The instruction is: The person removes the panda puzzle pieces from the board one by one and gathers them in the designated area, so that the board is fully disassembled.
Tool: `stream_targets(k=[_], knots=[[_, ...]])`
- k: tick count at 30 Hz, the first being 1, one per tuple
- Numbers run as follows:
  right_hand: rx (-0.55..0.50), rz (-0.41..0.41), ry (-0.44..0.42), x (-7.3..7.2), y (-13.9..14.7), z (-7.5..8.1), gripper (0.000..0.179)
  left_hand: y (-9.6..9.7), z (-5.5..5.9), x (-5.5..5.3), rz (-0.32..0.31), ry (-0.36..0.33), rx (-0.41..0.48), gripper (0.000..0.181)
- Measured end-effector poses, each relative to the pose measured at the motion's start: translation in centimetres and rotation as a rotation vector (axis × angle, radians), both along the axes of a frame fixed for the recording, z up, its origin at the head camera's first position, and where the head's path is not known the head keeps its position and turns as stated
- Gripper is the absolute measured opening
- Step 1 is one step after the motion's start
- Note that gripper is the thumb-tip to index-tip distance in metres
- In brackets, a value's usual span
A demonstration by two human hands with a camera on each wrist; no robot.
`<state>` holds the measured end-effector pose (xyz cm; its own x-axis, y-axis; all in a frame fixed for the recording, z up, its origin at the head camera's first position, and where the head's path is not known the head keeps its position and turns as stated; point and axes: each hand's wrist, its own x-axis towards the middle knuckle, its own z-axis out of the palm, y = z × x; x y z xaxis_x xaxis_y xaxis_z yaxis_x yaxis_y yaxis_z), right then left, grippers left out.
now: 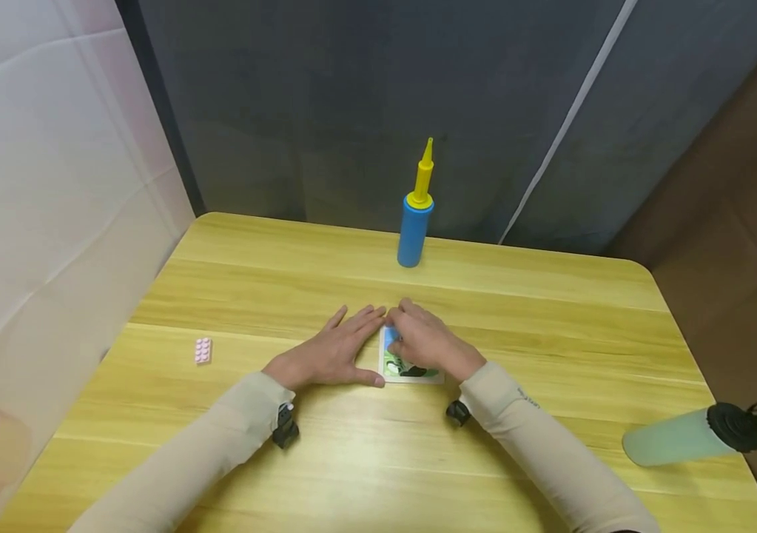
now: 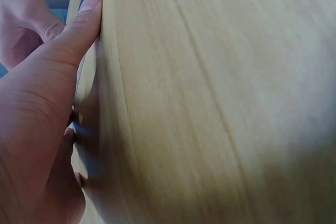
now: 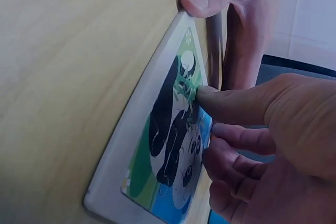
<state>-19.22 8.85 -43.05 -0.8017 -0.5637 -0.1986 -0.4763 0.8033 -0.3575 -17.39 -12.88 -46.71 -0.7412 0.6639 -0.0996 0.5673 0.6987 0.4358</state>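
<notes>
A small panda puzzle with a white border lies flat on the table; its green and blue picture shows well in the right wrist view. Along its left side my left hand lies with fingers spread and fairly straight, the thumb touching the near left corner. Over the puzzle my right hand bends its fingers, the thumb on the picture and the fingertips at the far left part. Whether a separate piece lies beneath those fingertips is hidden.
A blue hand pump with a yellow nozzle stands beyond the hands, near the far edge. A pink studded block lies to the left. On the right is a pale green bottle with a black lid. Dark cloth hangs behind the table.
</notes>
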Motion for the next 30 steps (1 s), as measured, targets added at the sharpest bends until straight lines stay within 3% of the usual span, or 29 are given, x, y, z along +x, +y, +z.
stream_targets(k=[17, 30], knots=[[-0.087, -0.032, -0.063, -0.35, 0.62, -0.45, 0.044, 0.03, -0.09, -0.04, 0.012, -0.014, -0.005, 0.113], [-0.150, -0.018, -0.039, -0.41, 0.85, -0.81, 0.036, -0.02, -0.06, 0.01, 0.010, -0.012, -0.009, 0.115]])
